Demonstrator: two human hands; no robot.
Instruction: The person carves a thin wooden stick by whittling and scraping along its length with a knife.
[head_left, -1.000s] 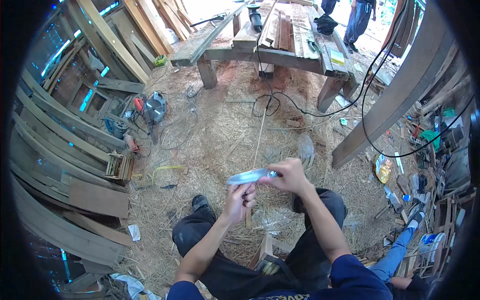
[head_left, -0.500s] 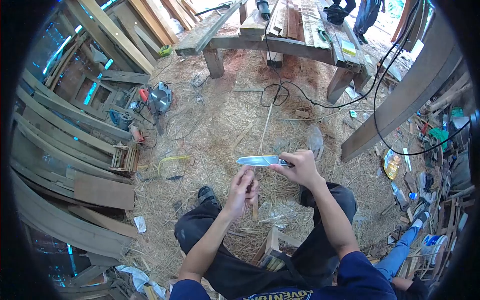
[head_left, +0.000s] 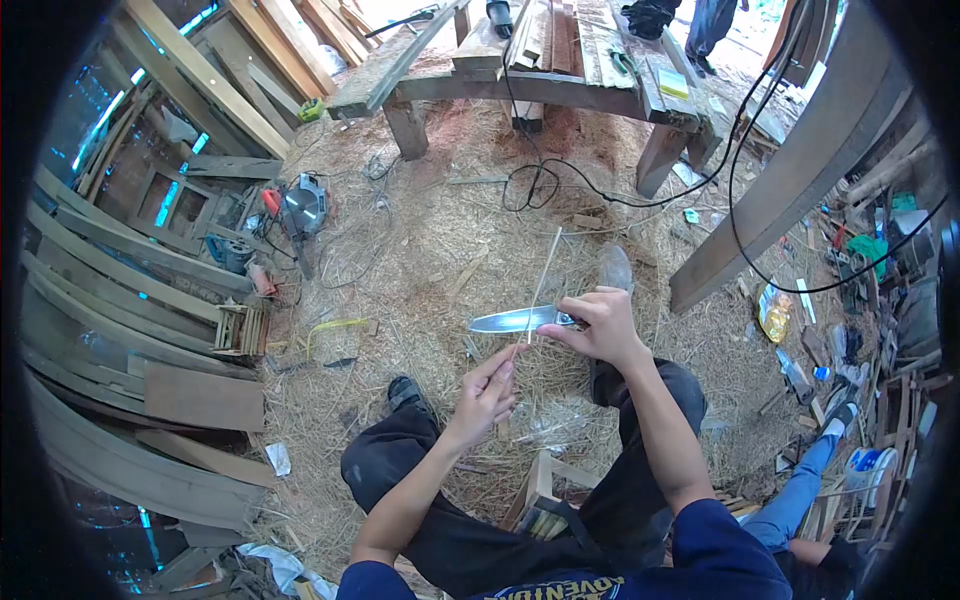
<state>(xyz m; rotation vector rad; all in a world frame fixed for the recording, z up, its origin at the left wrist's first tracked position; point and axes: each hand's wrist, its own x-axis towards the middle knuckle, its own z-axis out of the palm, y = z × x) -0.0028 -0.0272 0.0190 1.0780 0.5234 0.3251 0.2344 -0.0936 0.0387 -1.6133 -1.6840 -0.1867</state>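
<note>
My right hand (head_left: 603,325) is closed around the handle of a knife (head_left: 498,321). Its shiny blade points left, roughly level, in front of my knees. Between the pinched thumb and fingers of my left hand (head_left: 483,400) is the lower end of a thin, pale wooden strip (head_left: 547,262). The strip slants up and away, crossing the blade close to the handle, with my right thumb beside the crossing. Whether the edge bites into the strip cannot be made out. Below, between my legs, stands a small wooden frame (head_left: 543,480) with several pale sticks in it.
Shavings cover the floor (head_left: 430,260). A circular saw (head_left: 304,205) lies at left near stacked boards (head_left: 205,390). Ahead stands a wooden workbench (head_left: 480,88); a black cable (head_left: 640,204) trails from it. A post (head_left: 790,200) rises at right. Another person's leg (head_left: 800,490) is at lower right.
The strip's far end has swung from near the cable to a steeper, nearer slant. My left hand is slightly lower, the knife slightly tilted. The whole view has shifted a little.
</note>
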